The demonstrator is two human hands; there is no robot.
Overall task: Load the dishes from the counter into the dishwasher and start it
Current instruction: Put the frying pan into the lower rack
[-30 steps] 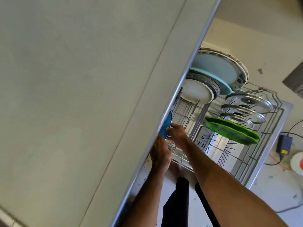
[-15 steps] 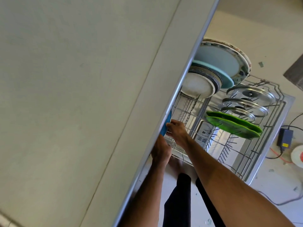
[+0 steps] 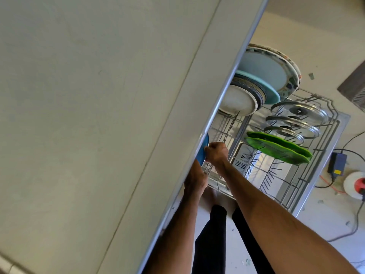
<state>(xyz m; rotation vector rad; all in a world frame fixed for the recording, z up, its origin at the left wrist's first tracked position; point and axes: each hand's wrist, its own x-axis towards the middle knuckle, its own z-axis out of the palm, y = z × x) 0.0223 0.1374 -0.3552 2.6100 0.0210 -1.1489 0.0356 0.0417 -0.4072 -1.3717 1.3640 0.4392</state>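
Observation:
The pulled-out wire dishwasher rack (image 3: 324,153) sits below the counter edge. A small blue plate (image 3: 203,153) stands at the rack's near left, mostly hidden under the counter (image 3: 98,115). My right hand (image 3: 216,153) pinches its rim with curled fingers. My left hand (image 3: 194,180) reaches up beneath the plate, its fingers hidden by the counter edge. Standing in the rack are a white plate (image 3: 237,99), a teal plate (image 3: 270,91), a large patterned plate (image 3: 276,70), two green plates (image 3: 280,148) and three glass lids (image 3: 296,119).
The pale counter fills the left of the view and overhangs the rack. On the floor to the right lie a black power adapter (image 3: 338,162), cables and a white-and-red reel (image 3: 355,184). A vent grille (image 3: 355,86) sits at the far right. My dark trouser legs (image 3: 213,244) stand below.
Both hands have stayed on the blue plate at the rack's near left. The plate and right hand have shifted slightly further under the counter edge.

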